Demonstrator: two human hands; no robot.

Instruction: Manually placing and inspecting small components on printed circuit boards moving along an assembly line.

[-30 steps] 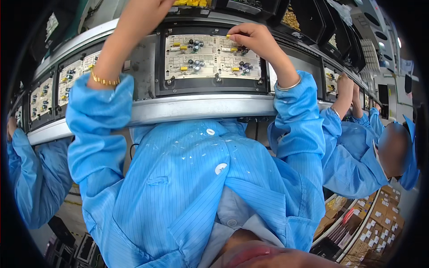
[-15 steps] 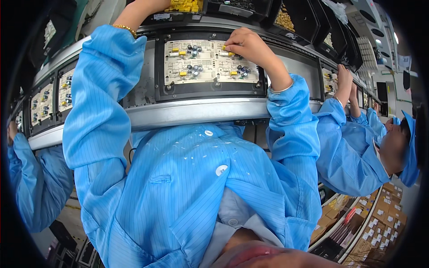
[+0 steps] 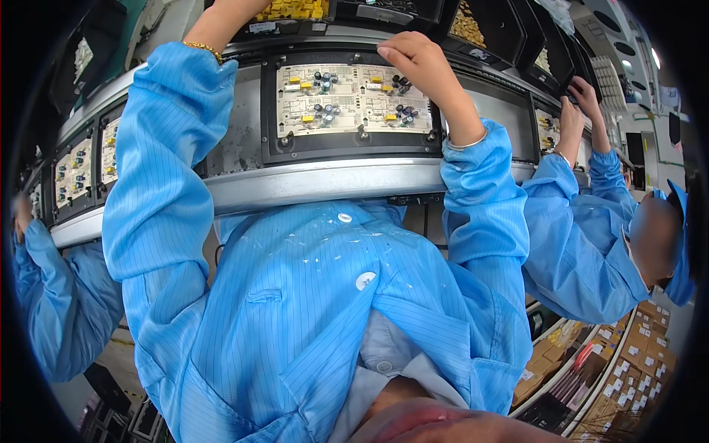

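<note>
Pale circuit board (image 3: 343, 127) midway along a silver-edged worktop (image 3: 236, 133)

Set within a black frame (image 3: 317, 150), just behind a broad silver rail (image 3: 325, 178). Across the board's face, four clusters of yellow blocks (image 3: 391, 117) and dark cylinders (image 3: 329, 117). Over its upper right part, right hand (image 3: 419, 63) with fingers bent leftward; impossible to tell whether clamped on anything. At the top border, left hand (image 3: 238, 7) just beside a black bin (image 3: 292, 28) of yellow parts, fingers out of sight; apart or together, impossible to tell. Farther right along the back, another dark bin (image 3: 495, 37) with brownish-yellow pieces. Leftward along the worktop, more framed boards (image 3: 74, 173). At right, a co-worker (image 3: 583, 240) in blue, both arms forward; at far left, another blue sleeve (image 3: 55, 273). Lower right, stacked cardboard boxes (image 3: 639, 369) with white labels.
</note>
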